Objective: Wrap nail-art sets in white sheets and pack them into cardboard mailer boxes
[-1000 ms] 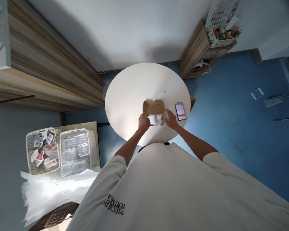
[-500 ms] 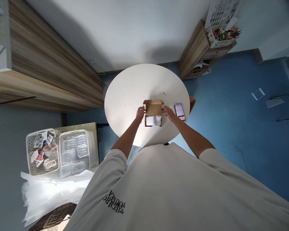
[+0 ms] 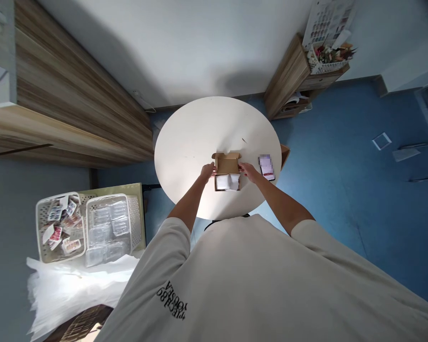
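A small brown cardboard box (image 3: pixel 227 166) stands on the round white table (image 3: pixel 185 128), its lid raised on the far side. White paper (image 3: pixel 227 183) fills the tray part of the box. At the lid's left edge, my left hand (image 3: pixel 208 171) has its fingers closed on the cardboard. My right hand (image 3: pixel 248 171) grips the opposite edge in the same way. Fingertips of both hands are partly hidden by the side flaps. A phone (image 3: pixel 267 168) with a lit screen lies right of my right hand.
At left, a white basket (image 3: pixel 43 237) holds small colourful packs, and a second basket (image 3: pixel 137 223) holds clear plastic cases. White sheeting (image 3: pixel 74 285) lies below them. A wooden cabinet (image 3: pixel 285 80) stands beyond the table at right, and a tall wooden unit (image 3: pixel 74 85) at left.
My hands have gone from beside the box's white contents up to the lid's two side edges. The lid's side flaps now sit between my hands, and the paper shows fully.
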{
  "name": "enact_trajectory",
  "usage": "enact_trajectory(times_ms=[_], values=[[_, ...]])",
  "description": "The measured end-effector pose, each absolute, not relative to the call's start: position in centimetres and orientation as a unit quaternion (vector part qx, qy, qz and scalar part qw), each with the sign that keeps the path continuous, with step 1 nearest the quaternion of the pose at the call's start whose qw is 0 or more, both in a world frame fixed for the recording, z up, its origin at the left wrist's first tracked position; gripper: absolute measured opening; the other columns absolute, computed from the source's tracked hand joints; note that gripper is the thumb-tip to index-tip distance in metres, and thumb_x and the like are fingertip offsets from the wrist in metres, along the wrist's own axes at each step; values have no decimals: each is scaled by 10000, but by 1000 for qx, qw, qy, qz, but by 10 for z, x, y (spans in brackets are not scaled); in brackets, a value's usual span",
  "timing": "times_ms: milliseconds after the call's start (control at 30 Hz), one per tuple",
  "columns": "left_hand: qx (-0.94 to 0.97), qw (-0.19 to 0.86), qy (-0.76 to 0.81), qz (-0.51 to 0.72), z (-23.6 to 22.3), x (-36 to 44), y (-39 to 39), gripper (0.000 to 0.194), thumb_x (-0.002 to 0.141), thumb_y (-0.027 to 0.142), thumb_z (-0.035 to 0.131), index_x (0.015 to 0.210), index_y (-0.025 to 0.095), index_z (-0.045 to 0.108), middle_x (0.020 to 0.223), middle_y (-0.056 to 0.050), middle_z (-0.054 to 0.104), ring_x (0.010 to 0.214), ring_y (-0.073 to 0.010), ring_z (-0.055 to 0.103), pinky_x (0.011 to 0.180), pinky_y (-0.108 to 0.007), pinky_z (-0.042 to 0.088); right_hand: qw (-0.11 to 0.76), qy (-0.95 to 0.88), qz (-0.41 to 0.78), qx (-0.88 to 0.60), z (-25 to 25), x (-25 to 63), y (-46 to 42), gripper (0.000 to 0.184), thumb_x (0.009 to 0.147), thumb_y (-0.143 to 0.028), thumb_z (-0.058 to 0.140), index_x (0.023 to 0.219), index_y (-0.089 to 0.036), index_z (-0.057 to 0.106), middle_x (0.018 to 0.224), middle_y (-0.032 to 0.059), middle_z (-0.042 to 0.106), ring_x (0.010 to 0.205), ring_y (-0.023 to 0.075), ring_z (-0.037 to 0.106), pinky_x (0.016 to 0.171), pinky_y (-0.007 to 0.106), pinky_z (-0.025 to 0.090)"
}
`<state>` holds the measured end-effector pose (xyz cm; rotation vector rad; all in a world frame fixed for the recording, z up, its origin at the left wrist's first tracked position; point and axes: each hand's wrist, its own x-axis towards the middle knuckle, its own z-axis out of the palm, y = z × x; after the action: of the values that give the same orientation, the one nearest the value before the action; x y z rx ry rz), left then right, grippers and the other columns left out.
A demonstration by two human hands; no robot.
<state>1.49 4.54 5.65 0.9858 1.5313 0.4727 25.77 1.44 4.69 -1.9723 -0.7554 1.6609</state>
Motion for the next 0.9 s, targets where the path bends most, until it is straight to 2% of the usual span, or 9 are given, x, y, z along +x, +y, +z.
enact_trajectory(times_ms=[133, 233, 367, 467, 567, 767, 900], values=[[373, 619, 659, 207, 55, 11, 48, 519, 1038, 676, 476, 1069, 184, 639, 1151, -190, 748, 874, -247, 766, 808, -419, 599, 246, -266, 616, -699, 51, 263, 20, 589, 932, -722, 475, 1150, -217, 686, 1294, 130, 739, 1120, 261, 688, 845, 340, 518], [321, 656, 643, 232, 56, 1, 50, 591, 1051, 729, 360, 1192, 196, 573, 1293, -188, 712, 886, -226, 767, 831, -402, 609, 256, -279, 629, -679, 59, 267, 23, 767, 960, -813, 316, 1305, -215, 651, 1391, 156, 699, 1173, 282, 689, 905, 375, 538], [325, 703, 597, 209, 54, -18, 52, 802, 968, 881, 266, 1354, 233, 537, 1447, -195, 654, 1105, -292, 749, 921, -419, 587, 279, -278, 649, -650, 66, 270, 21, 837, 983, -825, 200, 1431, -241, 598, 1442, 134, 680, 1248, 287, 665, 1014, 408, 514], [353, 725, 564, 181, 48, -29, 52, 902, 913, 944, 220, 1392, 266, 574, 1562, -165, 589, 1340, -345, 638, 1025, -447, 533, 292, -267, 657, -642, 66, 270, 18, 825, 988, -827, 181, 1441, -282, 603, 1428, 103, 692, 1268, 285, 651, 1083, 438, 478], [381, 715, 564, 162, 46, -33, 51, 907, 910, 943, 238, 1389, 267, 608, 1576, -143, 585, 1418, -349, 568, 1070, -459, 490, 286, -270, 663, -637, 68, 270, 14, 821, 991, -828, 172, 1428, -299, 623, 1445, 92, 680, 1287, 284, 636, 1127, 458, 446], [402, 703, 565, 159, 56, -29, 46, 827, 961, 876, 270, 1412, 269, 605, 1561, -127, 597, 1308, -313, 632, 1008, -421, 496, 269, -306, 653, -638, 76, 268, 7, 846, 957, -883, 238, 1366, -286, 676, 1473, 101, 660, 1327, 300, 605, 1135, 453, 451], [422, 682, 578, 153, 62, -26, 36, 720, 986, 805, 375, 1335, 238, 650, 1525, -139, 620, 1297, -320, 633, 991, -426, 505, 255, -333, 635, -648, 82, 263, 0, 788, 988, -833, 283, 1297, -255, 721, 1440, 100, 679, 1323, 288, 606, 1144, 443, 452]])
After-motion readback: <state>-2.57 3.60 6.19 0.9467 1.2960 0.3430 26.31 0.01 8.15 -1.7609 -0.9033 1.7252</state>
